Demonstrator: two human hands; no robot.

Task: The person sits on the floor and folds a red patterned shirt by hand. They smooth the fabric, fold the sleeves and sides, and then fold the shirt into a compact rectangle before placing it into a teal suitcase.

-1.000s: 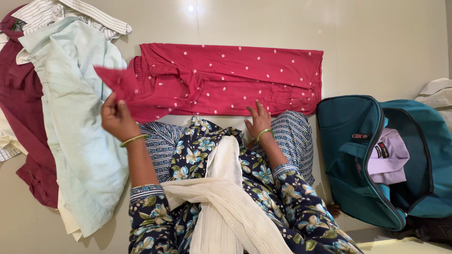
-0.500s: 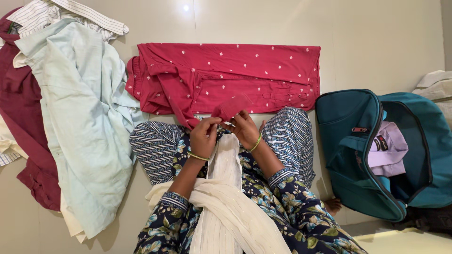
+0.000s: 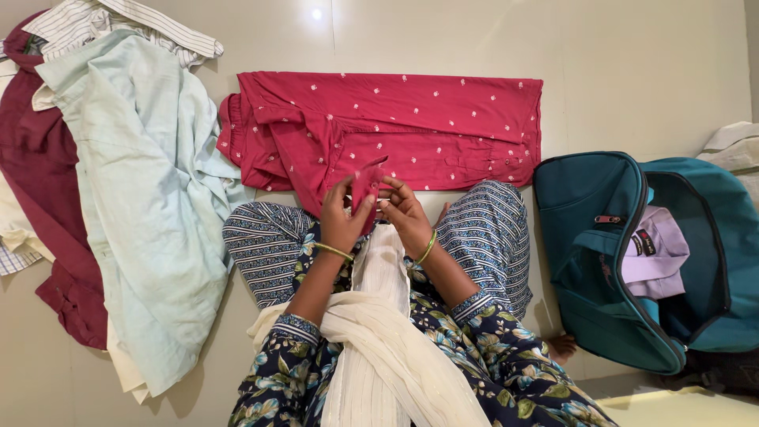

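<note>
Nearest the camera, a cream gauzy scarf (image 3: 379, 332) hangs down the front of the seated person, over a navy floral tunic (image 3: 490, 356) and blue striped trousers (image 3: 265, 245) on crossed legs. Just above the scarf's upper end, the two hands meet over the lap. The left hand (image 3: 341, 217) and the right hand (image 3: 405, 212) are both closed on a small end of the red cotton garment with tiny white dots (image 3: 411, 126), a sleeve tip or cuff pinched up between thumbs and fingers; the left thumb lies across the fold, and the right hand's fingers (image 3: 395, 194) curl onto it from the other side. The held piece sits between the hands, touching both, so neither hand is clearly nearer. From that grip the cloth runs up and away to the garment's main body, which lies flat on the pale floor (image 3: 632, 71) just beyond the knees, its long axis running left to right, crosswise to the person. It looks soft, thin and partly folded, with creases bunched at its left end. Left of the red garment lies a heap with a pale mint shirt (image 3: 134, 198) on top, over a maroon garment (image 3: 32, 158) and a striped shirt (image 3: 118, 24). Right of it stands an open teal fabric bag (image 3: 593, 261) with a folded lilac shirt (image 3: 652, 257) inside.
</note>
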